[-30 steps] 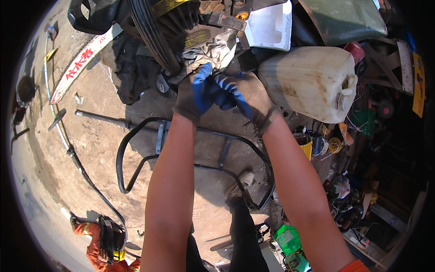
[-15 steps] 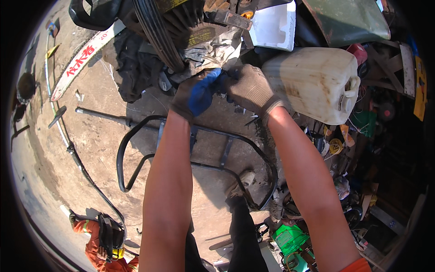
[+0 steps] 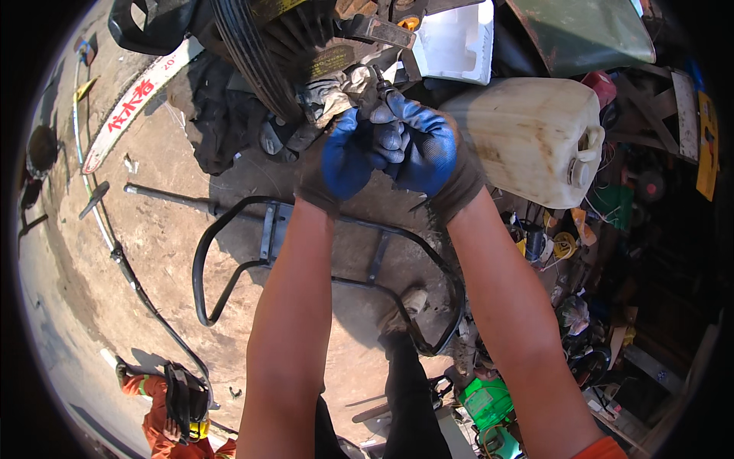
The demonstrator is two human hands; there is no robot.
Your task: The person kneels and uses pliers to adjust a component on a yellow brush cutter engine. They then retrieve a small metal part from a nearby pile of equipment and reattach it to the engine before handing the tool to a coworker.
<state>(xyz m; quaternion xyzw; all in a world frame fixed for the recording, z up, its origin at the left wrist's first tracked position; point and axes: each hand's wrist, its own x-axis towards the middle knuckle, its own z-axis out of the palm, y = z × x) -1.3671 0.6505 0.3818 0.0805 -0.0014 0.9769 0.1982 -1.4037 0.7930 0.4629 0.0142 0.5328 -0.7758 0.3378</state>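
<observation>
Red characters mark the white saw bar (image 3: 138, 107). The right hand (image 3: 433, 153) closes on a small dark part (image 3: 383, 84) beside crumpled pale cloth (image 3: 329, 97); the left hand (image 3: 345, 159) curls nearby, its grip hidden.

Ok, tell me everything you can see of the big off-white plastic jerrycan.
The jerrycan is off-white, plastic-looking and boxy with rounded edges, streaked with brown grime. It seems to lie on its side, handle and round cap facing right. The right hand covers part of its left end in view; contact is unclear.
</observation>
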